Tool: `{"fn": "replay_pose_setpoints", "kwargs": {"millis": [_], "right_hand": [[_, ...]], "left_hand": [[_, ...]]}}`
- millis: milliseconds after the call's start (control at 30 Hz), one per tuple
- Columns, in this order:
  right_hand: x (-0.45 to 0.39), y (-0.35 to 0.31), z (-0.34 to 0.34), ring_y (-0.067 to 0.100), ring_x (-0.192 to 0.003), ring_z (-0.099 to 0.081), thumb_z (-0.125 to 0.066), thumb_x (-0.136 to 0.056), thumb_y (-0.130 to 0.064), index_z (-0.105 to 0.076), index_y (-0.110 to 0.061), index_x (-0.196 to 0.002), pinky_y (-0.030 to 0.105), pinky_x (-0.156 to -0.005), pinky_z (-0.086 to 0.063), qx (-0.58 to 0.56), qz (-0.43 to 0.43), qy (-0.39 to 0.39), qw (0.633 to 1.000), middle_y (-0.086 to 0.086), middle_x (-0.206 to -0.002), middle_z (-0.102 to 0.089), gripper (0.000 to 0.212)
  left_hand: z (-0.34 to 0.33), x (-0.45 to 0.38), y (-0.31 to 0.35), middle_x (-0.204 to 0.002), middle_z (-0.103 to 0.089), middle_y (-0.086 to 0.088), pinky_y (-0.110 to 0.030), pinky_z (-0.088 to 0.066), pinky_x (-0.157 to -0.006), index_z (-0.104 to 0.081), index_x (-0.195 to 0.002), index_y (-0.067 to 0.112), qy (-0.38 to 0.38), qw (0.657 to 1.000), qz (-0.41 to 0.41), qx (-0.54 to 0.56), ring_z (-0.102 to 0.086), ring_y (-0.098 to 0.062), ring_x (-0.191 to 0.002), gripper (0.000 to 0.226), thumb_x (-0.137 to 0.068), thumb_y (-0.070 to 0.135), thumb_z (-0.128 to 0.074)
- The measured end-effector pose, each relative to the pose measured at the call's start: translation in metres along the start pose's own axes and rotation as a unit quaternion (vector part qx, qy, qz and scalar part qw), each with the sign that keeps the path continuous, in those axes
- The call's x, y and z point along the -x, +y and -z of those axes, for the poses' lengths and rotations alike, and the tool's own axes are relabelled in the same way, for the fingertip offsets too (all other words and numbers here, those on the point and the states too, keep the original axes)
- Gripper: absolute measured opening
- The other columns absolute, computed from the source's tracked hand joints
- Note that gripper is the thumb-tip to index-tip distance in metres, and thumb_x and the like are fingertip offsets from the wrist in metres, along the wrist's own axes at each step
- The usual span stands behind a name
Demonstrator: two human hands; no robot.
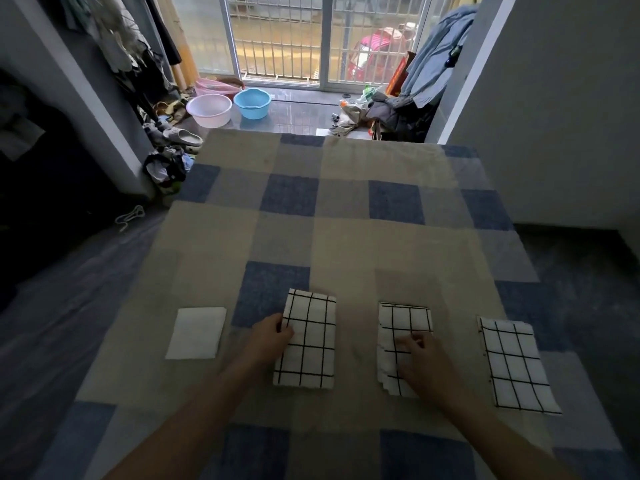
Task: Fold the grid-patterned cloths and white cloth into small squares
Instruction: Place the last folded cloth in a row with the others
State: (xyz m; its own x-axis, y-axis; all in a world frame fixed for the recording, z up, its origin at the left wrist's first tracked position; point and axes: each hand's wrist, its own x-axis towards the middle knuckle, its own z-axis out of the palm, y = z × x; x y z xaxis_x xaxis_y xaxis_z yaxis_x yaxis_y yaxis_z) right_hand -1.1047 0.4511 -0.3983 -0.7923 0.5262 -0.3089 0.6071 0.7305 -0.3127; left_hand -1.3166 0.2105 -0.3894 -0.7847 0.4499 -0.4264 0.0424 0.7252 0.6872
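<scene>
Four folded cloths lie in a row on the checked bed cover [346,237]. A plain white cloth [196,333] sits at the left as a small square. Right of it lies a grid-patterned cloth [310,341], folded into a tall rectangle; my left hand [273,336] pinches its left edge. A second grid-patterned cloth [398,327] lies right of centre, and my right hand [420,358] rests on its lower half with fingers curled on the fabric. A third grid-patterned cloth [514,363] lies untouched at the far right.
Beyond the far edge of the bed stand a white basin [209,110] and a blue basin [252,102] on the floor. Shoes and clothes are piled at the left, more clothes hang at the right by the barred window. A grey wall runs along the right.
</scene>
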Motion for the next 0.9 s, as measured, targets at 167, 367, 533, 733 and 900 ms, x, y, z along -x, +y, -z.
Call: {"fn": "replay_pose_setpoints", "kwargs": {"millis": [167,367,533,733,900], "right_hand": [[-0.001,-0.002,0.001,0.019,-0.125,-0.038,-0.063,-0.083,-0.034,-0.049,-0.032,-0.13,0.031,-0.097,-0.043,0.001,0.005,-0.005,1.0,0.001,-0.136,-0.037,0.049],[-0.004,-0.006,-0.001,0.019,-0.125,-0.036,-0.063,-0.083,-0.036,-0.047,-0.033,-0.132,0.031,-0.097,-0.043,0.001,-0.01,-0.014,1.0,0.001,-0.136,-0.033,0.051],[-0.003,-0.006,-0.003,0.021,-0.124,-0.036,-0.062,-0.084,-0.036,-0.045,-0.034,-0.13,0.031,-0.093,-0.045,0.016,-0.005,-0.007,1.0,0.001,-0.134,-0.034,0.049],[-0.004,-0.006,-0.005,0.021,-0.125,-0.036,-0.062,-0.085,-0.038,-0.044,-0.035,-0.131,0.032,-0.093,-0.044,0.012,-0.015,-0.006,1.0,0.001,-0.137,-0.033,0.05],[-0.005,-0.005,-0.004,0.023,-0.123,-0.04,-0.065,-0.082,-0.038,-0.046,-0.035,-0.13,0.035,-0.095,-0.046,-0.009,-0.019,-0.011,1.0,0.002,-0.137,-0.033,0.051]], "left_hand": [[0.005,0.005,-0.008,-0.083,-0.059,-0.004,-0.019,-0.038,-0.057,-0.054,-0.099,0.005,0.044,0.999,0.014,0.023,-0.055,-0.018,-0.077,0.008,-0.092,0.007,-0.05],[-0.004,0.0,0.008,-0.084,-0.065,0.002,-0.026,-0.049,-0.071,-0.06,-0.087,0.02,-0.047,0.981,-0.054,0.18,-0.062,-0.019,-0.086,0.021,-0.095,0.002,-0.051],[-0.02,-0.007,-0.002,-0.083,-0.06,0.0,-0.022,-0.043,-0.064,-0.055,-0.087,0.014,0.007,0.992,-0.024,0.12,-0.057,-0.018,-0.083,0.01,-0.091,0.006,-0.055],[0.013,-0.005,-0.025,-0.115,-0.054,-0.007,-0.037,-0.041,-0.086,-0.058,-0.114,0.009,0.221,0.97,-0.065,-0.074,-0.049,-0.027,-0.107,0.029,-0.086,0.016,-0.064],[0.067,-0.005,-0.074,-0.15,-0.032,-0.019,-0.052,-0.024,-0.108,-0.042,-0.138,0.007,0.314,0.936,0.144,-0.061,-0.029,-0.04,-0.135,0.06,-0.085,0.021,-0.066]]}}
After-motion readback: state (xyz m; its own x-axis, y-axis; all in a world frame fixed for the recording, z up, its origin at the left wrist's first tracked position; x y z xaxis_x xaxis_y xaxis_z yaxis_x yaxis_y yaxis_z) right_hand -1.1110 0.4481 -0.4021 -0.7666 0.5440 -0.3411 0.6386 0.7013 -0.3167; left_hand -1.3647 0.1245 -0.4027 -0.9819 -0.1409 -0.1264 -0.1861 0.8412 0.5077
